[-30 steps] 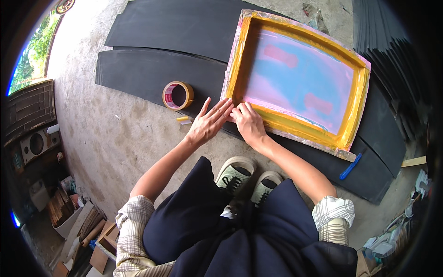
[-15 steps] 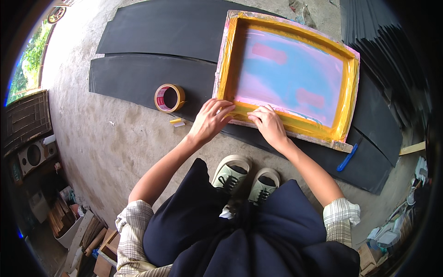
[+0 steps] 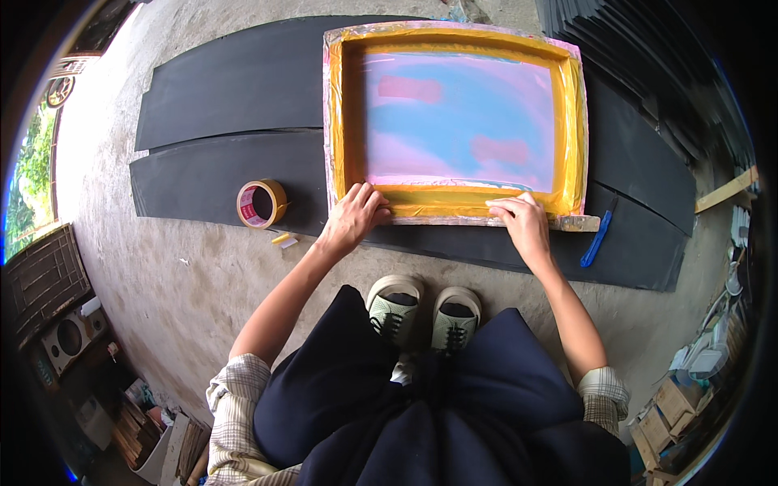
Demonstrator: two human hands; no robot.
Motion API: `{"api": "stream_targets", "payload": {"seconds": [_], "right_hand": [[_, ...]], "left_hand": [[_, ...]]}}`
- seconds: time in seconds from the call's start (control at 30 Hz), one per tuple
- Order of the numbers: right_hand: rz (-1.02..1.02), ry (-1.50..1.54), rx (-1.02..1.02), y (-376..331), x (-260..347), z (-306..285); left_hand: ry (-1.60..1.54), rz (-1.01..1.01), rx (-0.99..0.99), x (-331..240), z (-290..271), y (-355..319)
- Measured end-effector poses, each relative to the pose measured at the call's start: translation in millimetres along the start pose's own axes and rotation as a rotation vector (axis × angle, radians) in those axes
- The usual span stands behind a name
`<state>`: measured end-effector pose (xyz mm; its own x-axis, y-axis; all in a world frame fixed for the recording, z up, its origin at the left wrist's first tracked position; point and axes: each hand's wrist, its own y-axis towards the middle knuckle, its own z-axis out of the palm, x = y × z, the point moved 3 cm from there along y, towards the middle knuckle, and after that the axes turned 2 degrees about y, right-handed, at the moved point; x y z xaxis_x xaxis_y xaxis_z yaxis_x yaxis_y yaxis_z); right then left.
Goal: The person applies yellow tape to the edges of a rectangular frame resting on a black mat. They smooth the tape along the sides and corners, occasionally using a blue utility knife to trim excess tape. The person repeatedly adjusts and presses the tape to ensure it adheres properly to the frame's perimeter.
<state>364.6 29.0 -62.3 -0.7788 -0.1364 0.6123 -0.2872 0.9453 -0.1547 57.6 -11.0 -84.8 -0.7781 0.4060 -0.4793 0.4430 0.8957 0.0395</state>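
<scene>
In the head view the screen-printing frame [image 3: 458,121] lies flat on black foam sheets [image 3: 227,89] on the concrete floor. Yellow tape already lines all four inner edges; the near rail seems the last being smoothed. The left hand [image 3: 352,219] lies flat, fingers together, on the near-left corner; the right hand [image 3: 523,223] presses its fingertips, held together, on the near-right rail. A tape roll [image 3: 261,203] sits left of the left fingers; a blue cutter [image 3: 596,239] lies just right of the right fingers.
</scene>
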Motion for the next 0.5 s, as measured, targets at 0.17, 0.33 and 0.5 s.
{"api": "stream_targets", "payload": {"seconds": [0.17,0.33,0.5], "right_hand": [[-0.108,-0.167,-0.083,-12.9,-3.8,-12.6],[0.029,-0.404,-0.600,-31.9,-68.3,-90.1],[0.204,-0.338,-0.653,-42.2,-127.5,-51.0]], "left_hand": [[-0.009,0.030,0.028,-5.0,-2.0,6.1],[0.007,0.124,0.073,-26.5,17.1,31.2],[-0.196,0.248,0.155,-92.7,62.5,105.5]]}}
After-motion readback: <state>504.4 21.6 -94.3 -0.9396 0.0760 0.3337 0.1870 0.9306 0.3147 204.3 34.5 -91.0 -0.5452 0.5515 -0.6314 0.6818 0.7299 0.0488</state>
